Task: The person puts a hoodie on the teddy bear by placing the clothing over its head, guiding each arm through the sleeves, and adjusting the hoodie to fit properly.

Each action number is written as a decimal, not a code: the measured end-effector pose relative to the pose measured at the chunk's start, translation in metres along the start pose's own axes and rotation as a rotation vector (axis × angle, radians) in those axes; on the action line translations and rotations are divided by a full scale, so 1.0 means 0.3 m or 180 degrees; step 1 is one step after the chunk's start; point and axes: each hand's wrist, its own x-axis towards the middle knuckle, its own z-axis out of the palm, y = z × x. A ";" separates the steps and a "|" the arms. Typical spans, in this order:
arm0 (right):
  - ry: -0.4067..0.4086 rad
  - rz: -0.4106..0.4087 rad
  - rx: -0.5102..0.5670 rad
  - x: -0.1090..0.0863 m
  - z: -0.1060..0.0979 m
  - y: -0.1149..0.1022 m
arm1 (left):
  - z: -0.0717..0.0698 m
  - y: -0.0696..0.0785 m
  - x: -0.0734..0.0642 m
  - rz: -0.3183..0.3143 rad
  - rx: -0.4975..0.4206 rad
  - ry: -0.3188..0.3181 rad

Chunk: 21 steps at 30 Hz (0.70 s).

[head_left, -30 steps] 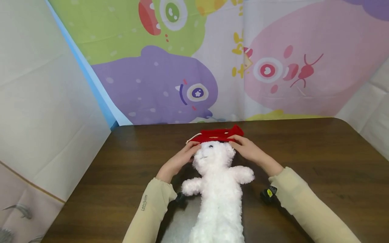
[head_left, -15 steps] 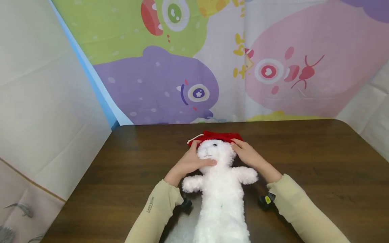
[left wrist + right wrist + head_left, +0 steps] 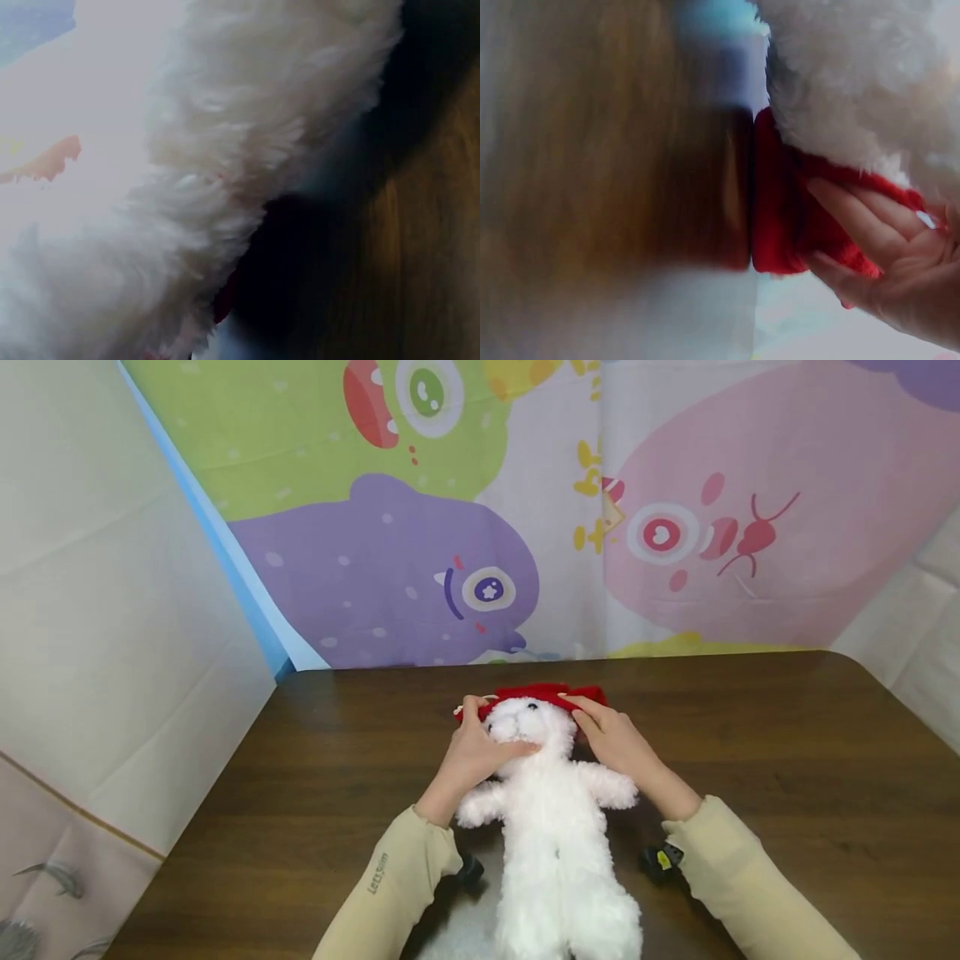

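A fluffy white stuffed animal (image 3: 551, 827) lies face up on the table, its head away from me. My left hand (image 3: 468, 756) grips the side of its head, thumb across the chin. A red cloth piece (image 3: 525, 692) with a white cord sits at the top of the head; whether it is a hat or a garment cannot be told. My right hand (image 3: 622, 743) holds the cloth's edge on the other side of the head. In the right wrist view, the fingers of the right hand (image 3: 889, 262) lie against the red cloth (image 3: 776, 217). White fur (image 3: 225, 135) fills much of the left wrist view.
The brown wooden table (image 3: 795, 793) extends to both sides. A printed cartoon curtain (image 3: 390, 577) hangs behind its far edge. Pale sheets (image 3: 127, 593) hang at the left and right. A grey patch (image 3: 465, 939) shows beside the stuffed animal.
My left hand has shifted its hold, bringing the thumb over the chin. The stuffed animal has moved slightly away from me, showing its legs. The red cloth sits closer round the head.
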 end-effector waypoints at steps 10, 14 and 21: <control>-0.0452 -0.0546 -0.0158 -0.021 -0.022 -0.040 | -0.001 0.003 -0.007 -0.0051 -0.0005 0.0321; -0.0620 -0.0693 -0.0170 -0.023 -0.020 -0.061 | -0.009 -0.003 0.001 -0.0011 -0.0028 0.0435; -0.0863 -0.0142 0.0145 -0.032 -0.013 -0.049 | -0.037 0.019 0.003 0.0302 -0.0115 0.0075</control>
